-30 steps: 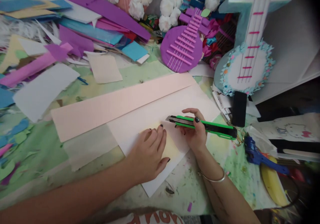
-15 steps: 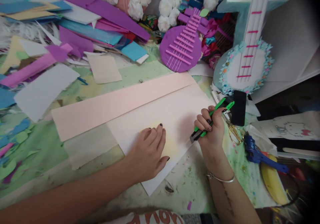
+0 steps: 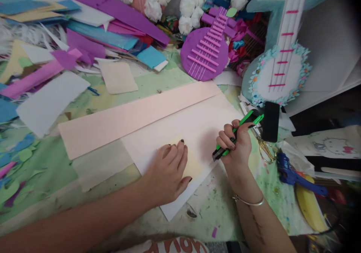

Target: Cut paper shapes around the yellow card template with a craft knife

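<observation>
My left hand [image 3: 169,170] lies spread with its palm down on a small pale yellow piece of paper [image 3: 193,166], which rests on a large white sheet [image 3: 186,127]. Fingers wrapped, my right hand [image 3: 235,142] grips a green and black utility knife [image 3: 244,122] just above the sheet's right edge. The knife's dark end points down and to the left; how far the blade is out I cannot tell. Along the sheet's far side runs a long pale pink strip [image 3: 135,117]. A translucent piece of paper [image 3: 104,166] sticks out at the left.
Behind stand a purple paper lute [image 3: 204,55] and a white and teal one [image 3: 284,72]. To the right are a black phone [image 3: 270,121], gold-handled scissors [image 3: 266,151], a blue glue gun [image 3: 293,176] and a banana [image 3: 308,208]. Coloured paper scraps [image 3: 53,104] are heaped at the left.
My right hand with the utility knife has shifted very slightly left. My left hand stays flat in the same place. The view has moved a little.
</observation>
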`<action>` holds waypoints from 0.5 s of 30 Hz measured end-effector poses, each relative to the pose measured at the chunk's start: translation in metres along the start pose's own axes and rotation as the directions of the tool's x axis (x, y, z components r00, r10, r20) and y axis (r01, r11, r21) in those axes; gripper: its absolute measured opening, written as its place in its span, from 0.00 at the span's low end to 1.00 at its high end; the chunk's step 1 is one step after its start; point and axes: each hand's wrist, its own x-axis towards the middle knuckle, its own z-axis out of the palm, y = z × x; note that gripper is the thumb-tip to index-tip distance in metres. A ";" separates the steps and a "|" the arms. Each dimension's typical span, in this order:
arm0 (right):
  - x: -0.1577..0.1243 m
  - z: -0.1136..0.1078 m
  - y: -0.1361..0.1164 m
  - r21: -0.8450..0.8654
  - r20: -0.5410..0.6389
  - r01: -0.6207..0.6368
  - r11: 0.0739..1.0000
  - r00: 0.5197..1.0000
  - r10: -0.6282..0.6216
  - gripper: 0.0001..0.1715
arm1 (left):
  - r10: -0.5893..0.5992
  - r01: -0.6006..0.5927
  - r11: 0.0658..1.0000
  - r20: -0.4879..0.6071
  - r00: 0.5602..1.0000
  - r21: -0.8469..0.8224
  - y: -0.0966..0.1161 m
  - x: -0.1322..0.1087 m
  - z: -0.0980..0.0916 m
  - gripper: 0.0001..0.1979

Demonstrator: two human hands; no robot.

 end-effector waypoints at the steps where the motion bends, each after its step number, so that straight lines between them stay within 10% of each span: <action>1: 0.000 0.001 0.000 -0.006 -0.001 -0.004 1.000 1.000 0.004 0.23 | 0.001 -0.001 1.000 0.002 1.000 0.000 0.000 0.000 0.000 0.32; 15: -0.003 0.001 0.014 -0.193 -0.139 0.181 0.964 0.968 -0.209 0.25 | 0.002 -0.003 1.000 0.018 1.000 0.026 0.000 0.000 0.000 0.32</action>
